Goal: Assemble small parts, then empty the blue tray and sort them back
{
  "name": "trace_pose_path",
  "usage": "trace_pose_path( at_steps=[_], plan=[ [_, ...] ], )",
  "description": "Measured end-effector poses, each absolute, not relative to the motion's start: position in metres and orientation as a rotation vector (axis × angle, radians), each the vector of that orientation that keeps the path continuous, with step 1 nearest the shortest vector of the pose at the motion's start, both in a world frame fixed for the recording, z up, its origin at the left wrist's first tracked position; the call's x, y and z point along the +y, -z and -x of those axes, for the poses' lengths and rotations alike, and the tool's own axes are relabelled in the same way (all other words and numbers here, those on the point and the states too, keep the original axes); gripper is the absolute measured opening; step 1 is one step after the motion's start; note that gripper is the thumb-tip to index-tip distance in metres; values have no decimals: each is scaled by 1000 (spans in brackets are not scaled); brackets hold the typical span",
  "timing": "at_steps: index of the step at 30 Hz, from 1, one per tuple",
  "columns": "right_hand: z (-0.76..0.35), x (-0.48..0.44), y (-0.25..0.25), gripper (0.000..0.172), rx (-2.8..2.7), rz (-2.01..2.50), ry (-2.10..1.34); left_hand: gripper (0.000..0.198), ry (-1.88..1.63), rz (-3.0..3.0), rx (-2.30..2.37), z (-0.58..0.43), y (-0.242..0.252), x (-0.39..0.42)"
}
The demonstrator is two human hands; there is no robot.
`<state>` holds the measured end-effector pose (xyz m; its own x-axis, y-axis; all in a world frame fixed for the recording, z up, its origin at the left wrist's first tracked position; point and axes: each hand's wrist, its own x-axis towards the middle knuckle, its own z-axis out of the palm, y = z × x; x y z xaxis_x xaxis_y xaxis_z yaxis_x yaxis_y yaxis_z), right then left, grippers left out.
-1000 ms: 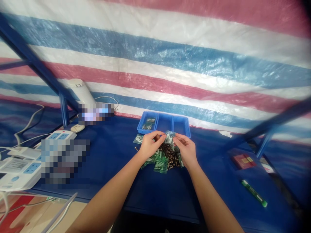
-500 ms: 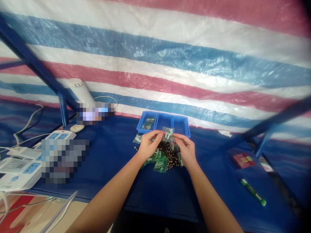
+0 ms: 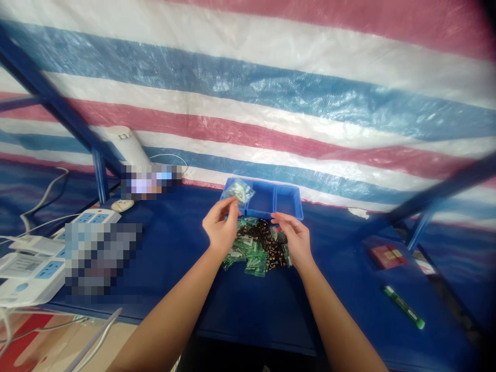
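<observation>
My left hand (image 3: 219, 227) pinches a small clear plastic bag (image 3: 240, 191) of parts and holds it up in front of the left compartment of a blue three-part tray (image 3: 287, 199). My right hand (image 3: 293, 236) rests with curled fingers on a pile of small bags and dark screws (image 3: 258, 247) lying on the blue table; whether it grips anything is hidden. The pile sits between both hands, just in front of the tray.
White power strips (image 3: 27, 266) with cables lie at the left edge, with a white lamp base (image 3: 126, 144) behind them. A red box (image 3: 388, 256) and a green pen (image 3: 404, 307) lie at the right. Blue frame bars cross both sides, and a striped tarp hangs behind.
My left hand has lifted the small bag away from my right hand, up and to the left toward the tray. My right hand has let go and dropped onto the pile.
</observation>
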<state>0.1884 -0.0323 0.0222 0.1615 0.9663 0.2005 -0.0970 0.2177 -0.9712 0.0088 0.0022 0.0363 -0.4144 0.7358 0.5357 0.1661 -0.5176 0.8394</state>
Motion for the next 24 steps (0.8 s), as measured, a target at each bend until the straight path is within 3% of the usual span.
trace_pose_path(
  at_steps=[4,10,16,24],
  plan=[
    [-188,-32,-19,18,-1108,1063,-1037,26,-2226,-1230,1401,-1,-43,9],
    [-188,-31,-16,17,-1121,1070,-1061,40,-1572,-1275,1448,13,-39,25],
    [-189,-32,-15,20,-1224,1174,-993,25,-1567,-1285,1480,16,-36,27],
    [-196,-29,-3,24,-1841,1601,-296,24,-1478,-1466,1443,2,-32,19]
  ],
)
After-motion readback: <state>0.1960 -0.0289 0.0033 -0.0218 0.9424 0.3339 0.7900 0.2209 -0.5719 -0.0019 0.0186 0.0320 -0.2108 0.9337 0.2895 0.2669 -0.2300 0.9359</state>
